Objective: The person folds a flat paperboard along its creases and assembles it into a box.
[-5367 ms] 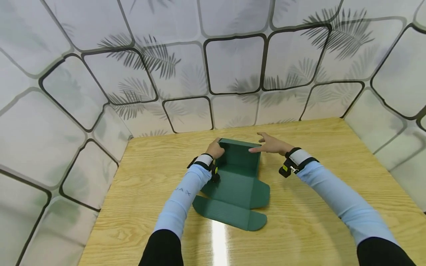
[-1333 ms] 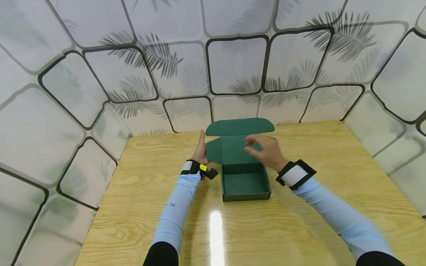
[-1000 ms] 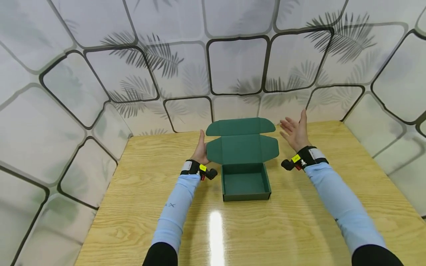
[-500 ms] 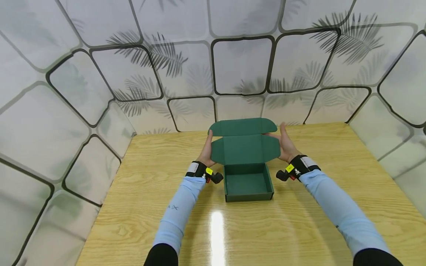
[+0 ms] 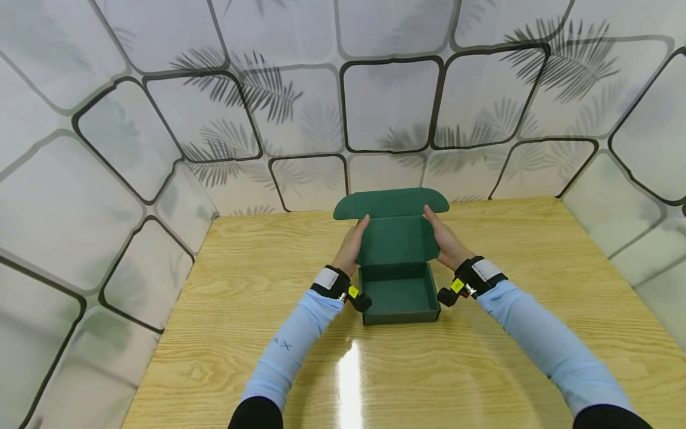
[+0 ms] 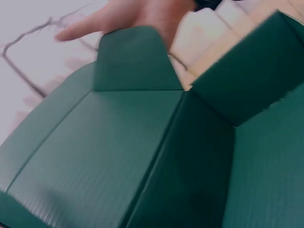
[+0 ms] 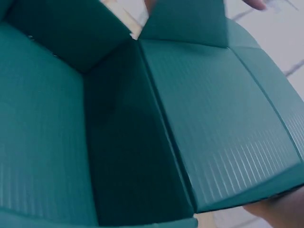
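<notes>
A dark green cardboard mailer box (image 5: 401, 318) stands on the table, its tray nearest the person and its lid (image 5: 398, 239) raised behind. My left hand (image 5: 351, 245) lies flat against the outside of the lid's left flap (image 7: 187, 21), thumb pointing up. Opposite it, my right hand (image 5: 447, 241) presses the right flap (image 6: 137, 59) from outside with straight fingers. Both flaps stand folded inward from the lid panel. The long front tuck flap (image 5: 391, 203) spreads out above the thumbs. Inside the tray only bare green cardboard shows.
The wooden table (image 5: 257, 286) extends to both sides of the box and in front of it. A patterned curtain (image 5: 300, 107) closes off the back and both sides. A light reflection shines on the tabletop in front of the box.
The box has turned so its lid points away. The right hand has come to the right flap, and both hands have moved inward, folding the side flaps up.
</notes>
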`<state>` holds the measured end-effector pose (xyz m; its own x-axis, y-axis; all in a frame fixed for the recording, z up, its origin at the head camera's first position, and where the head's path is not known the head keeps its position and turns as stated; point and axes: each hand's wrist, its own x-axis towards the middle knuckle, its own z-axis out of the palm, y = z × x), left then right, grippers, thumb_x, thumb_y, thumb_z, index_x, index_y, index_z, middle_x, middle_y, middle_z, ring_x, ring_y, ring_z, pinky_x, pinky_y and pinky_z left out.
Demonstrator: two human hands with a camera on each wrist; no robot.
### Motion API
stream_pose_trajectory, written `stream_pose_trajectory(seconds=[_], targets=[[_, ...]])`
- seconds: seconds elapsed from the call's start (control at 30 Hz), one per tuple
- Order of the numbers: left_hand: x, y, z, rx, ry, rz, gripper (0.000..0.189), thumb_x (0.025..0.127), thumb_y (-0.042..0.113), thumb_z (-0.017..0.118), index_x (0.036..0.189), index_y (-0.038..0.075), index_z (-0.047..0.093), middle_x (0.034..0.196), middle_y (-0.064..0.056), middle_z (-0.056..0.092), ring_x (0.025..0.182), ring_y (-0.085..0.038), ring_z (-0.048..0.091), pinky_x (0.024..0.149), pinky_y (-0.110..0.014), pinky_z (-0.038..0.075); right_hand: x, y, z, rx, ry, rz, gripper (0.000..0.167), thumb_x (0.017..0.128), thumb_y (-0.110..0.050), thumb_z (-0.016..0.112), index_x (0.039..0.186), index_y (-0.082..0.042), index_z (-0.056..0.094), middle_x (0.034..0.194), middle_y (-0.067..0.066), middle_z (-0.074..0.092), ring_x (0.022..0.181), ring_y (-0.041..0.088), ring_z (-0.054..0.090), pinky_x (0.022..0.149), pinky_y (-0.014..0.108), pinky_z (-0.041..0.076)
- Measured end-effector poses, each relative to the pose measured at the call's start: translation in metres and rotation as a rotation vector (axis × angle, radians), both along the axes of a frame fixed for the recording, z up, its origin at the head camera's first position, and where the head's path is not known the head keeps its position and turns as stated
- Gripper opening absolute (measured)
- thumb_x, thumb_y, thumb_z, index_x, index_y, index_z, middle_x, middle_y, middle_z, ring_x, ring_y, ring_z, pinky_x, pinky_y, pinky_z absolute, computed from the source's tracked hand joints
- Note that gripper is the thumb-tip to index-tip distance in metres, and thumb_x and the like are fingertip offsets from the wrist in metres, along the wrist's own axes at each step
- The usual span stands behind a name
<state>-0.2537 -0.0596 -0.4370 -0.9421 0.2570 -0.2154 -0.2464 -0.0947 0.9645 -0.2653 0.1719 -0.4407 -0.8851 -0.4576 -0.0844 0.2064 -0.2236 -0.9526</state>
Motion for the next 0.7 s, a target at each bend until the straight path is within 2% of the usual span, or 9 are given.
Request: stream_pose_trajectory(seconds=[0.03, 0.1, 0.17, 0.2, 0.23, 0.27, 0.4, 0.6, 0.7], targets=[[0.005, 0.002, 0.006, -0.030, 0.003, 0.021, 0.081, 0.097, 0.057, 0.043, 0.156, 0.009, 0.014, 0.159, -0.013, 0.019, 0.145, -0.033, 0.023, 0.116, -0.056, 0.018, 0.003, -0.003, 0.001, 0.049, 0.005, -0.039, 0.079, 0.098, -0.059, 0.034, 0.154, -0.009, 0.009, 0.145, 0.003, 0.042, 0.128, 0.013, 0.046, 0.108, 0.036, 0.039], [0.008, 0.008, 0.005, -0.092, 0.028, 0.078, 0.077, 0.096, 0.055, 0.047, 0.152, 0.007, 0.022, 0.153, -0.016, 0.030, 0.139, -0.033, 0.032, 0.115, -0.054, 0.024, 0.011, -0.011, 0.003, 0.166, 0.011, -0.129, 0.083, 0.100, -0.056, 0.034, 0.156, -0.009, -0.006, 0.160, 0.010, 0.015, 0.144, 0.023, 0.025, 0.117, 0.046, 0.024], [0.011, 0.013, 0.003, -0.129, 0.073, 0.121, 0.071, 0.097, 0.051, 0.049, 0.148, 0.007, 0.027, 0.146, -0.016, 0.038, 0.132, -0.032, 0.040, 0.112, -0.050, 0.030, 0.019, -0.019, 0.006, 0.252, 0.023, -0.210, 0.082, 0.102, -0.049, 0.036, 0.155, -0.007, -0.011, 0.162, 0.012, -0.010, 0.150, 0.030, 0.002, 0.119, 0.053, 0.009], [0.013, 0.015, 0.002, -0.138, 0.096, 0.137, 0.067, 0.097, 0.049, 0.051, 0.146, 0.007, 0.030, 0.143, -0.016, 0.041, 0.129, -0.031, 0.043, 0.110, -0.049, 0.032, 0.022, -0.023, 0.007, 0.282, 0.022, -0.250, 0.081, 0.103, -0.046, 0.037, 0.154, -0.007, -0.012, 0.162, 0.012, -0.015, 0.149, 0.031, -0.007, 0.119, 0.055, 0.005], [0.014, 0.017, 0.001, -0.144, 0.119, 0.153, 0.064, 0.098, 0.047, 0.052, 0.144, 0.007, 0.032, 0.140, -0.016, 0.044, 0.125, -0.031, 0.045, 0.108, -0.048, 0.034, 0.025, -0.026, 0.006, 0.313, 0.036, -0.281, 0.080, 0.103, -0.043, 0.038, 0.154, -0.007, -0.012, 0.161, 0.012, -0.017, 0.149, 0.031, -0.009, 0.119, 0.055, 0.003], [0.013, 0.019, -0.006, -0.151, 0.143, 0.165, 0.062, 0.097, 0.046, 0.053, 0.142, 0.008, 0.033, 0.137, -0.015, 0.045, 0.122, -0.030, 0.047, 0.106, -0.048, 0.036, 0.027, -0.028, 0.006, 0.331, 0.044, -0.301, 0.080, 0.103, -0.040, 0.039, 0.154, -0.007, -0.013, 0.161, 0.012, -0.017, 0.149, 0.030, -0.010, 0.119, 0.054, 0.003], [0.017, 0.020, -0.007, -0.152, 0.183, 0.148, 0.059, 0.098, 0.042, 0.053, 0.141, 0.008, 0.032, 0.137, -0.015, 0.045, 0.122, -0.030, 0.047, 0.106, -0.047, 0.037, 0.033, -0.029, 0.004, 0.350, 0.083, -0.335, 0.081, 0.102, -0.036, 0.043, 0.154, -0.006, -0.011, 0.161, 0.011, -0.017, 0.149, 0.027, -0.014, 0.120, 0.052, 0.000], [0.020, 0.018, -0.008, -0.131, 0.231, 0.123, 0.054, 0.098, 0.034, 0.056, 0.139, 0.008, 0.032, 0.135, -0.016, 0.047, 0.121, -0.030, 0.050, 0.104, -0.046, 0.040, 0.039, -0.030, 0.002, 0.359, 0.149, -0.339, 0.080, 0.101, -0.031, 0.047, 0.154, -0.004, -0.007, 0.162, 0.013, -0.011, 0.149, 0.028, -0.010, 0.119, 0.055, 0.002], [0.022, 0.015, -0.010, -0.134, 0.265, 0.098, 0.054, 0.096, 0.031, 0.060, 0.138, 0.010, 0.032, 0.134, -0.015, 0.047, 0.121, -0.029, 0.050, 0.104, -0.045, 0.041, 0.040, -0.029, -0.001, 0.378, 0.172, -0.331, 0.081, 0.101, -0.029, 0.049, 0.154, -0.005, -0.008, 0.162, 0.013, -0.012, 0.149, 0.028, -0.012, 0.118, 0.057, 0.000]])
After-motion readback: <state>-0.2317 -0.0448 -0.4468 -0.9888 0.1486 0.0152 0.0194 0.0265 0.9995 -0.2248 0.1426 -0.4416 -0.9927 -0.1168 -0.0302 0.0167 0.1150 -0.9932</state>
